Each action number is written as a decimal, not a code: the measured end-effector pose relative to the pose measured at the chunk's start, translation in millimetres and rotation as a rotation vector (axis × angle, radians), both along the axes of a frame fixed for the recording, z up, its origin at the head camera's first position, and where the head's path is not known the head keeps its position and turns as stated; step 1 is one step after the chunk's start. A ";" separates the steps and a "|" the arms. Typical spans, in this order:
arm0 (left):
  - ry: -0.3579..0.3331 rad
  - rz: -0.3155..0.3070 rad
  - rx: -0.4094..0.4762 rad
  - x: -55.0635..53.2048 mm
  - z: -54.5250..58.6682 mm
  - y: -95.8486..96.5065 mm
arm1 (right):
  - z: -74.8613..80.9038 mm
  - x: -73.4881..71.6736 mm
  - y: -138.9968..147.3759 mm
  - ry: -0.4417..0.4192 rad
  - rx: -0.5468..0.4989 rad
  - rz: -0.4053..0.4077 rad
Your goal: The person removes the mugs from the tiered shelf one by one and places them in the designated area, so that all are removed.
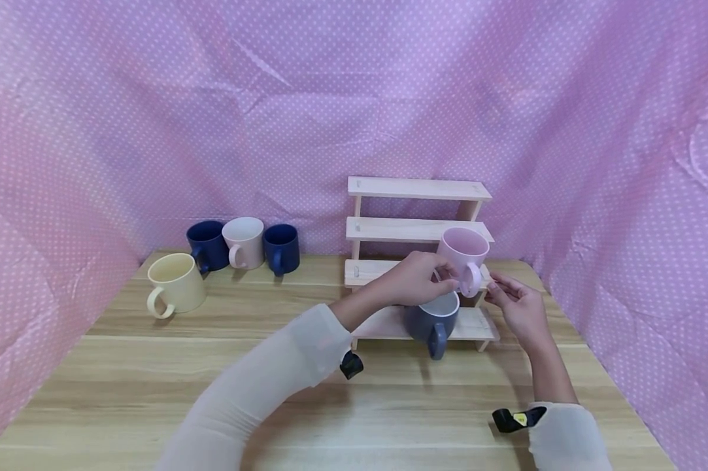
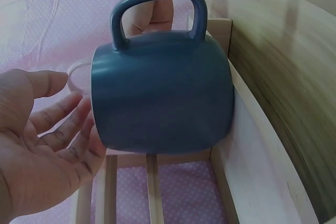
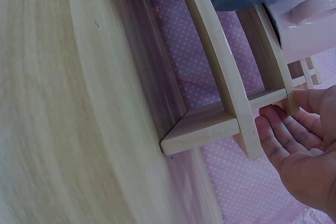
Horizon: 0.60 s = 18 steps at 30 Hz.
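Note:
A pink mug (image 1: pixel 463 252) stands at the right end of the rack's second step from the bottom, its handle toward me. My left hand (image 1: pixel 421 278) is at the mug's left side, thumb near the handle, fingers loosely extended; the left wrist view shows the thumb (image 2: pixel 50 82) apart from the fingers. Below it, a dark grey-blue mug (image 2: pixel 163 93) sits on the lowest step, handle facing me. My right hand (image 1: pixel 518 307) pinches the right end of that second step of the wooden rack (image 1: pixel 409 229); the right wrist view shows the fingers (image 3: pixel 283 135) under the wood.
On the left of the wooden table (image 1: pixel 183 379) stand a yellow mug (image 1: pixel 180 284), two navy mugs (image 1: pixel 209 245) and a white-pink mug (image 1: pixel 244 245). Pink dotted cloth (image 1: pixel 271 118) hangs behind and at both sides.

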<state>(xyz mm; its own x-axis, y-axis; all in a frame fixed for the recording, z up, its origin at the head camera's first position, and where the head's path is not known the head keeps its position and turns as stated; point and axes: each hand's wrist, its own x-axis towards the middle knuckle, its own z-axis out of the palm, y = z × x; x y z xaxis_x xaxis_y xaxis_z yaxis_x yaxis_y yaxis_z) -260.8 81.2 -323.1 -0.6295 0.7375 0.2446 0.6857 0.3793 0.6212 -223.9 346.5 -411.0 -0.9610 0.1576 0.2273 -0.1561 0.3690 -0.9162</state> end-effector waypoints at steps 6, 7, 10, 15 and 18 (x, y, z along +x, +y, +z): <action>0.010 -0.027 0.007 -3.0 -1.9 12.4 | -0.6 0.0 1.3 0.010 -0.003 0.007; 0.000 -0.030 0.012 -3.0 -2.1 14.1 | -0.7 0.2 1.4 0.008 -0.003 0.007; -0.027 -0.025 0.017 -1.8 -1.5 17.6 | -0.8 0.2 1.3 0.004 -0.009 0.008; -0.081 0.004 0.029 0.7 -1.1 21.4 | 0.3 -0.5 0.3 0.008 -0.023 0.017; -0.141 0.007 0.062 1.6 -1.9 22.8 | 1.1 0.0 0.0 0.008 -0.019 0.017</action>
